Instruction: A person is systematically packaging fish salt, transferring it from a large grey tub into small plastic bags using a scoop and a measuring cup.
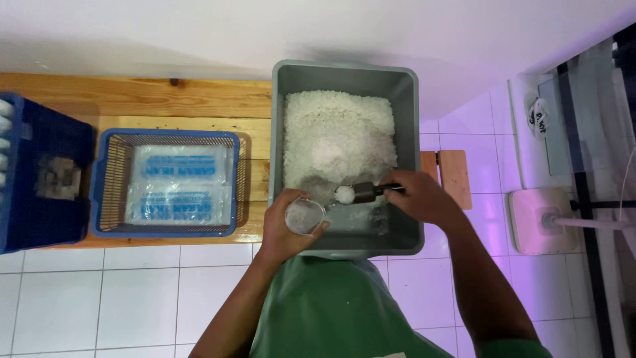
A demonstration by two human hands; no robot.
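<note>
While hands work, blue basket [106,192] left, wooden bench [132,99]

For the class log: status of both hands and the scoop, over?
Left hand holds clear cup. Right hand holds scoop, loaded white grains. Nothing between them.

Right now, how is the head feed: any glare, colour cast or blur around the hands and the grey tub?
Head view: sharp on the left hand with its clear cup and the right hand with the scoop; white grains in the grey tub nearly blown out, little texture; purple cast on the floor tiles at right; wide-angle bending toward the edges; soft shadow behind the tub.
</note>
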